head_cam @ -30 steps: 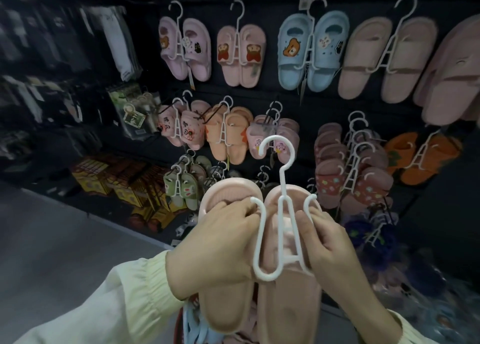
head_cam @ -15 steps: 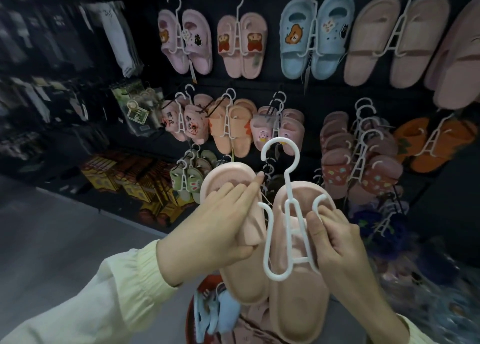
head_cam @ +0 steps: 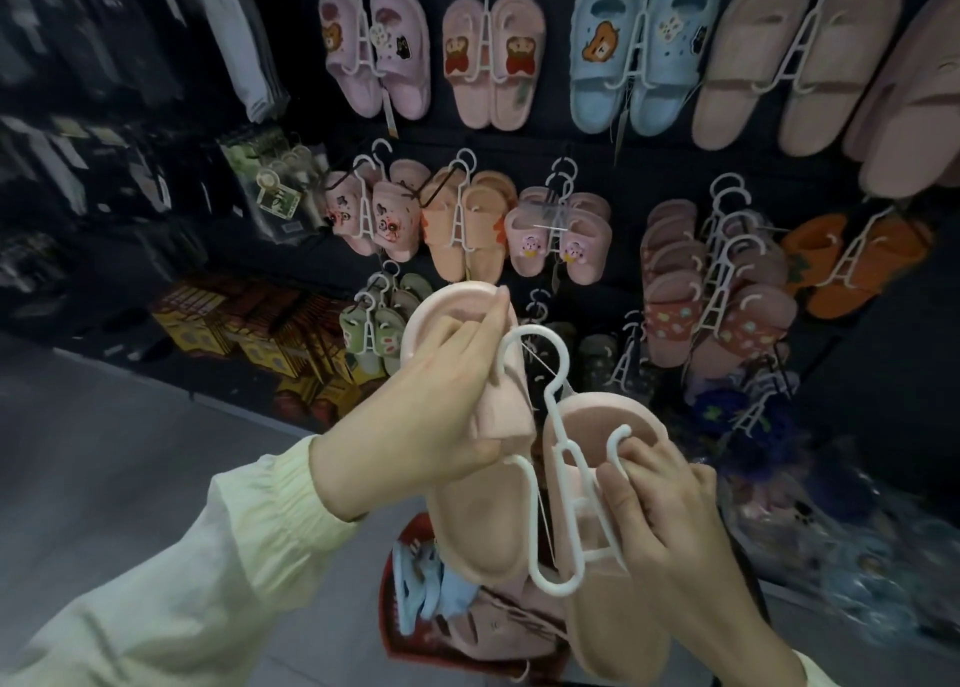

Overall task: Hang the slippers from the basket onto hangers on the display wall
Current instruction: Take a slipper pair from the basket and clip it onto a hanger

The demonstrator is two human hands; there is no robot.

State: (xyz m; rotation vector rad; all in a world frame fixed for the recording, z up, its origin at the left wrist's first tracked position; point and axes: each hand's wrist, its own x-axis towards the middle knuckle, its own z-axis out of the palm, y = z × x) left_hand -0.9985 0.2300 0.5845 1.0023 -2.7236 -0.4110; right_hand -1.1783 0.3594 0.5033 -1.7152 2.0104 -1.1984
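Both hands are raised in front of the display wall (head_cam: 561, 146), working a pair of plain pink slippers onto a white hanger (head_cam: 555, 429). The left hand (head_cam: 410, 421) has its fingers curled round the strap of the left slipper (head_cam: 483, 525), which sits higher than its mate and leans to the left, toe up. The hanger's left prong ends right beside that strap; whether it is threaded under it I cannot tell. The right hand (head_cam: 670, 530) has its fingers closed on the strap of the right slipper (head_cam: 608, 629), pinching it together with the hanger's right prong, which curls up just above the fingertips. The hanger stands between the two slippers, hook uppermost and free of the wall. Below the hands is a red basket (head_cam: 387, 593) holding blue slippers (head_cam: 426, 590). Pairs on hangers fill the wall in rows, a blue pair (head_cam: 644, 47) among them.
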